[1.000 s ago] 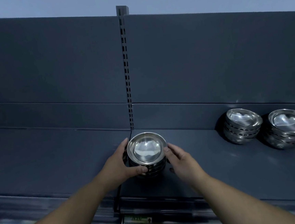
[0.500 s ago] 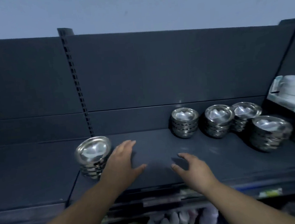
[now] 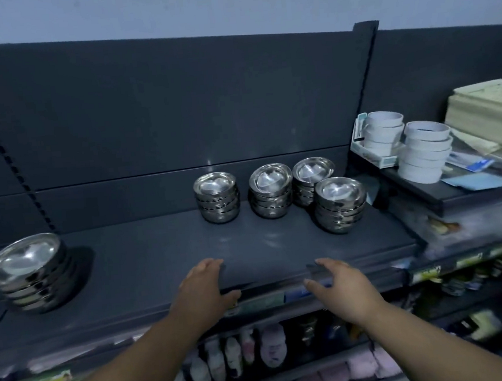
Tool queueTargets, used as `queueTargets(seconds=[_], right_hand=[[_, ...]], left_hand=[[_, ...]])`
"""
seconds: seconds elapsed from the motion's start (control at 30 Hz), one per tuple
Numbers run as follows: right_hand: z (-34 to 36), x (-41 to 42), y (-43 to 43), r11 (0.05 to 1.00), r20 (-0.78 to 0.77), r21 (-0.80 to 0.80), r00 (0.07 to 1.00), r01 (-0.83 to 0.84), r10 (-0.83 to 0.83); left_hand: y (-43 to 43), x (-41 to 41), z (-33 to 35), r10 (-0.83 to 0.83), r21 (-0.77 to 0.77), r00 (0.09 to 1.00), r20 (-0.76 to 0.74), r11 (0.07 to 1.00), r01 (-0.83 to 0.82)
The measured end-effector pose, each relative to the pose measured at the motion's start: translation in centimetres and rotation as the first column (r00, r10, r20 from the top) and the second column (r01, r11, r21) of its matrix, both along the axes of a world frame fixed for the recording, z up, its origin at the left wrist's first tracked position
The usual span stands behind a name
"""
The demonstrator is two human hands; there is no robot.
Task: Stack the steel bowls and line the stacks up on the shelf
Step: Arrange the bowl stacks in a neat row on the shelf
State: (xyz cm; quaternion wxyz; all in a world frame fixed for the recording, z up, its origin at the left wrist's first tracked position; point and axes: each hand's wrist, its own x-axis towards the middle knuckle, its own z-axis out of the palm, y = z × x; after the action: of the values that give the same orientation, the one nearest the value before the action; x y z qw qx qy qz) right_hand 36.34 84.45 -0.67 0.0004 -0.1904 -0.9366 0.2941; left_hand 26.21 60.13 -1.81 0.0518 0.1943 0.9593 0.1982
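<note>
1 stack of shiny round steel bowls (image 3: 26, 273) far left on the dark grey metal shelf (image 3: 158, 259), 4 more stacks (image 3: 271, 191) right of centre. Left hand (image 3: 202, 288) and right hand (image 3: 339, 282) empty, fingers spread, over its front edge. 2 white tape-roll stacks (image 3: 425, 150) rightmost; pale wall (image 3: 227, 4) behind.

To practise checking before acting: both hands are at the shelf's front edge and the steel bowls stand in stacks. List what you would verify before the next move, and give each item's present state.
1. Hands free: left hand and right hand hold nothing. Ok.
2. Stacks in one line: the front right stack stands forward of the back right stack, and the far left stack sits well apart. Not ok.
3. Room to slide stacks: the shelf is bare between the far left stack and the others. Ok.
4. Right-hand stacks upright: ok.
5. Equal number of bowls per stack: cannot tell.
</note>
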Motion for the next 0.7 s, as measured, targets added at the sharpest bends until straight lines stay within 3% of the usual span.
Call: queueTargets(seconds=[0.13,0.3,0.47,0.57,0.7], right_hand=[[-0.2,-2.1,1.1,0.999,-0.002,-0.031,1.000,-0.024,0.024],[-0.7,-8.2,0.9,1.000,-0.029,0.002,0.999,-0.030,0.030],[-1.1,-15.7,-0.2,0.997,-0.019,0.026,0.997,-0.078,0.079],[-2.0,-20.2,-1.3,0.995,-0.009,-0.027,0.995,-0.100,0.100],[-2.9,-24.8,-3.1,0.973,-0.005,-0.192,0.992,-0.125,0.127]], left_hand=[[1.2,-1.7,0.0,0.020,0.033,1.000,0.011,0.999,-0.021],[0.9,-7.5,-0.6,0.127,0.179,0.988,0.083,0.974,-0.140],[0.2,-14.6,-1.6,0.178,0.200,0.978,0.110,0.960,-0.197],[-0.1,-18.5,-2.0,0.182,0.217,0.975,0.129,0.954,-0.207],[0.0,-22.1,-2.6,0.125,0.364,0.970,0.207,0.911,-0.195]])
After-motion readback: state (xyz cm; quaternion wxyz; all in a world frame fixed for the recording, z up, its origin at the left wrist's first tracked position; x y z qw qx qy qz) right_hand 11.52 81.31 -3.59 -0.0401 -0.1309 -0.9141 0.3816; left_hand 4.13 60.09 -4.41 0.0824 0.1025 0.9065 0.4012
